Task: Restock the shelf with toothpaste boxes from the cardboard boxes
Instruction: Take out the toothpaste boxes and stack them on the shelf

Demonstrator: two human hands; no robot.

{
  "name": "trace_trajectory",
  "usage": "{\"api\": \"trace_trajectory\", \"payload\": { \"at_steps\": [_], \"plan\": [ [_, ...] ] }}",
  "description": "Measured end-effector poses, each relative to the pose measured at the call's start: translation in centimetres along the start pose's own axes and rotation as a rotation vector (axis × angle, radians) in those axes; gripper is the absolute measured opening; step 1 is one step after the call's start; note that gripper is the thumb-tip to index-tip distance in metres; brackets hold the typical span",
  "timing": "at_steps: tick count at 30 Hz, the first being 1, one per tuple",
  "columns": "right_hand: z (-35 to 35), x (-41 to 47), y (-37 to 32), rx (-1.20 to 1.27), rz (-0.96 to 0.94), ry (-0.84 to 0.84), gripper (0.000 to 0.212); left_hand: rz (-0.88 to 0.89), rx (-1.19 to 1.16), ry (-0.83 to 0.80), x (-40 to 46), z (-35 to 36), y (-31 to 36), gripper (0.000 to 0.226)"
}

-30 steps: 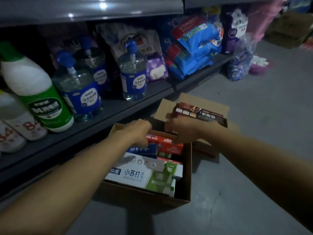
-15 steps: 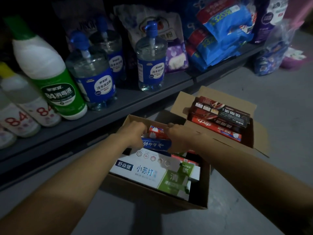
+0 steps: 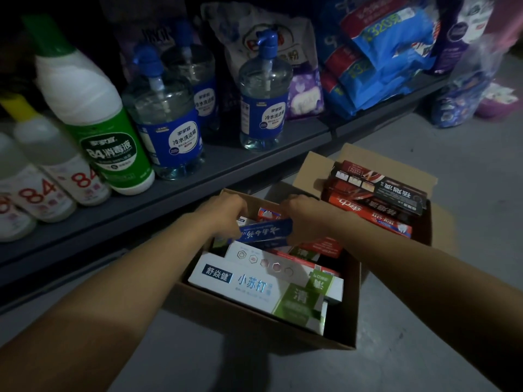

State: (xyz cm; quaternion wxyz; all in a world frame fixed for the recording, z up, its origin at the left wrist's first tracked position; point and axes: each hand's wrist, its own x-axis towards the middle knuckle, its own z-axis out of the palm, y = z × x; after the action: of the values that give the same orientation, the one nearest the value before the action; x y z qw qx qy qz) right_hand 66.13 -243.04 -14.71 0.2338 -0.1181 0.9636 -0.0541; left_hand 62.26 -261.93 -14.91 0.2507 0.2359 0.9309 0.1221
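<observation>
Compared with half a second ago, the blue toothpaste box (image 3: 266,231) is raised slightly and tilted above the near cardboard box (image 3: 343,304) at the frame's centre. It is gripped at its ends by the curled fingers of the left hand (image 3: 226,212) and right hand (image 3: 302,216), both forearms being stretched forward from the lower corners.

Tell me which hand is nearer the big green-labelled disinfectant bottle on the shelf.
Left. The left hand is in the near cardboard box, just below and right of the bottle; the right hand sits farther right.
</observation>
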Motion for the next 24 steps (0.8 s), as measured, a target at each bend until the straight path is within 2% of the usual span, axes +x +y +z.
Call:
{"api": "trace_trajectory", "payload": {
  "at_steps": [3, 7, 12, 19, 24],
  "plan": [
    [-2.4, -0.5, -0.4, -0.003, -0.019, 0.052, 0.032, 0.023, -0.001, 0.026, -0.2, -1.4, -0.3, 0.056],
    [-6.4, -1.1, -0.8, -0.049, -0.028, 0.033, 0.038, 0.051, -0.048, 0.024, -0.7, -3.7, -0.6, 0.05],
    [-12.7, -2.9, -2.0, -0.161, -0.078, 0.084, 0.041, 0.078, -0.068, 0.029, -1.8, -7.4, -0.2, 0.061],
    [-22.5, -6.6, -6.5, -0.35, -0.167, 0.071, 0.05, 0.166, -0.108, 0.065, -4.2, -13.4, 0.2, 0.059],
    [-27.7, -7.8, -11.1, -0.47, -0.279, 0.078, 0.047, 0.29, -0.383, 0.004, -7.2, -16.8, 0.6, 0.032]
  ]
}}
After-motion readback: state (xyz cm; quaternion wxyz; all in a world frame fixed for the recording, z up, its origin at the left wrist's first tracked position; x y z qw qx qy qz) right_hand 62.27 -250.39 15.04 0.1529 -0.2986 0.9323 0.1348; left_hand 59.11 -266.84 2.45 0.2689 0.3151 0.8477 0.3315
